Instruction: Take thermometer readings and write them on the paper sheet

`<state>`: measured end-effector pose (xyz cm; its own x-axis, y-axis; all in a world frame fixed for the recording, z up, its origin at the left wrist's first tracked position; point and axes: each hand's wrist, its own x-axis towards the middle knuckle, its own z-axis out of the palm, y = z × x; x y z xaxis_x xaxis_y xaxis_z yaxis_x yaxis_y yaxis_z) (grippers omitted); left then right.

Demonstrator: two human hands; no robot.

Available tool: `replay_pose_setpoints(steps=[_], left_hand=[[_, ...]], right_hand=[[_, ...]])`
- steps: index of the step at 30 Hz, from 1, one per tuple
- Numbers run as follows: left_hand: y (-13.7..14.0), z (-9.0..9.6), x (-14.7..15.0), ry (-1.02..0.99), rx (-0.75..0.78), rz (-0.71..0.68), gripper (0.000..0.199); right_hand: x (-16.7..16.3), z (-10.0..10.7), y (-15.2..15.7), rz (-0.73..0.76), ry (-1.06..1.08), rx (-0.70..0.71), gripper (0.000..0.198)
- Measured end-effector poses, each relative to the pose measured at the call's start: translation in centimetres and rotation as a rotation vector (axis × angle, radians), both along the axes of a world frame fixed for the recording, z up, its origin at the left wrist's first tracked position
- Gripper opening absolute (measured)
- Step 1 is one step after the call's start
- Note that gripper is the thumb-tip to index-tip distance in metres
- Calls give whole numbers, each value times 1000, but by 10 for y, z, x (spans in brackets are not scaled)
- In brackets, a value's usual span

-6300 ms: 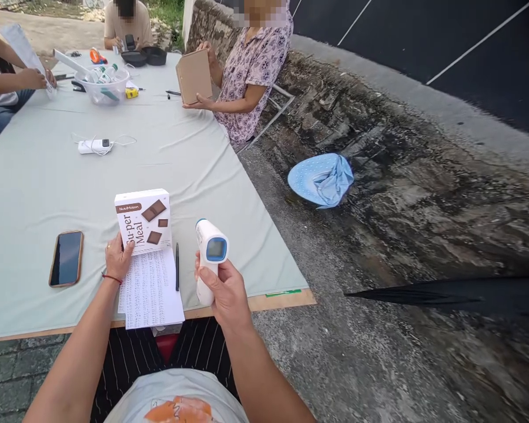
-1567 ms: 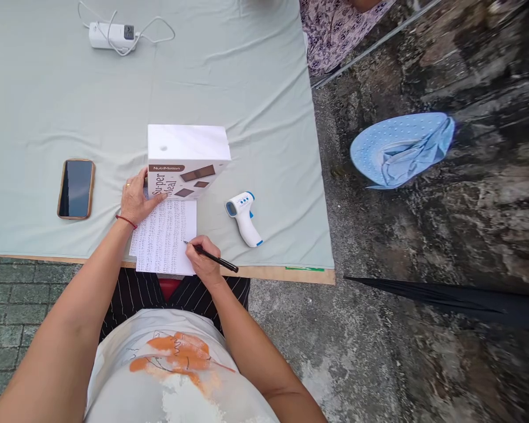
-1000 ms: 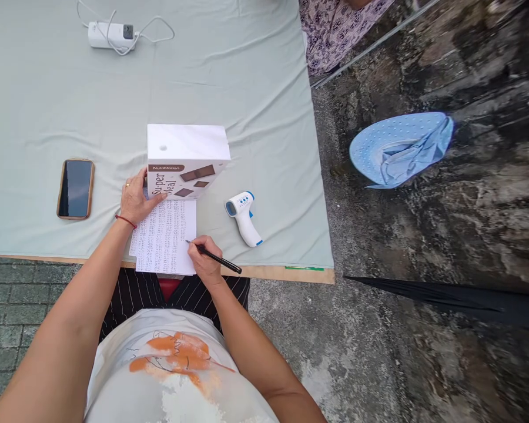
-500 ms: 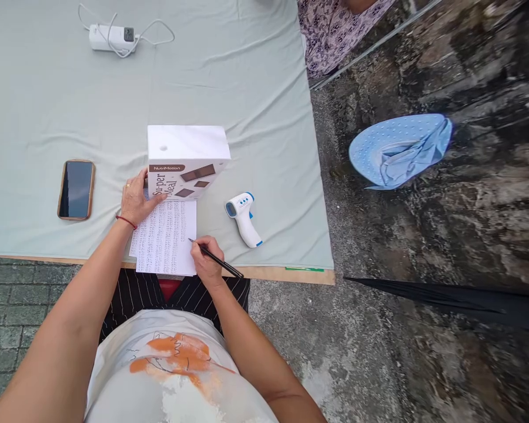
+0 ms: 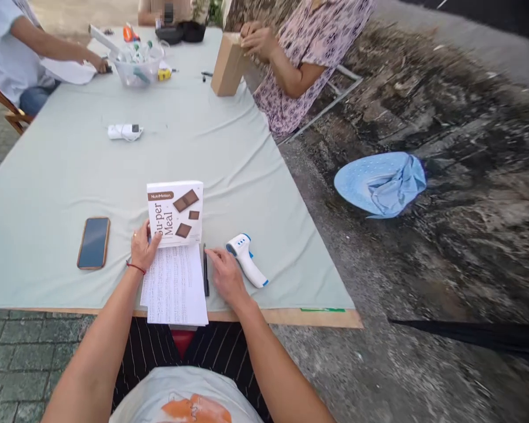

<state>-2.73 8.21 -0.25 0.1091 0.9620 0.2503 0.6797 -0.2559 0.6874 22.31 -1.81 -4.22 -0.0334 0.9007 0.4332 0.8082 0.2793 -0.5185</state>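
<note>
Table (image 5: 255,176): covered with a pale cloth, stretched from the lower left to the top centre.
Blue hat (image 5: 379,185): seen beyond the table edge, right of centre.
Carton (image 5: 227,67): stood on the table at upper centre; touched at its top by a co-worker's hands (image 5: 259,40).
Sheets (image 5: 177,288): laid at lower centre, closely covered with small marks.
Box (image 5: 176,214): held at centre, above the middle of the frame's lower half, front turned to the camera, upper end of the sheets overlapped.
Left hand (image 5: 144,245): clasped on the lower left of the box, thumb laid over the front.
Right hand (image 5: 226,275): partly open, fingers bent; fingertips placed just beside the pen (image 5: 206,279), contact cannot be told; set well apart from the left hand.
Thermometer (image 5: 250,264): laid just right of the right hand.
Phone (image 5: 93,242): laid at lower left, screen dark.
Pen: laid along the right edge of the sheets.
</note>
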Motion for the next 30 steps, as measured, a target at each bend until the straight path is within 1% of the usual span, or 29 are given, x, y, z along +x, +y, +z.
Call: replay_pose_setpoints(steps=[1, 2, 3, 4, 5, 6, 8, 9, 10, 12, 14, 16, 18, 20, 22, 25, 30], left_hand=[[-1, 1, 0, -1, -4, 1, 62], [-2, 1, -1, -6, -7, 2, 60], [-2, 1, -2, -6, -8, 2, 58], [-3, 0, -2, -5, -9, -1, 57], [-3, 0, -3, 1, -13, -3, 56], [-3, -1, -4, 5, -16, 8, 56], [-3, -3, -5, 11, -22, 16, 55], [-3, -4, -5, 16, -26, 17, 54], [-3, -4, -5, 21, -29, 16, 54], [-2, -5, -6, 32, -35, 8, 55], [-2, -6, -6, 37, -33, 0, 55], [-1, -7, -6, 41, -29, -1, 55], [0, -8, -7, 45, -25, 6, 55], [0, -11, -7, 54, -21, 9, 55], [1, -14, -7, 63, -11, 9, 54], [3, -17, -6, 62, 3, 16, 53], [3, -20, -5, 58, -9, 28, 54]], right_hand=[[5, 1, 0, -85, 2, 21, 44], [12, 1, -1, -209, -6, 23, 38], [19, 1, -2, -339, -25, -21, 37], [28, 1, -3, -458, -46, -102, 44], [36, 0, -4, -516, -64, -218, 50], [43, -1, -3, -531, -66, -324, 51], [52, 0, 0, -500, 2, -474, 47], [52, 3, 2, -476, 78, -509, 44], [50, 8, 6, -453, 182, -516, 43], [36, 22, 14, -398, 448, -485, 43], [13, 43, 24, -276, 739, -415, 46], [-13, 65, 35, -168, 976, -406, 45], [-35, 83, 45, -98, 1146, -419, 45], [-51, 95, 54, -50, 1237, -425, 46], [-61, 102, 60, -15, 1273, -421, 47], [-65, 104, 63, 6, 1294, -394, 46], [-66, 105, 63, -6, 1322, -343, 45]])
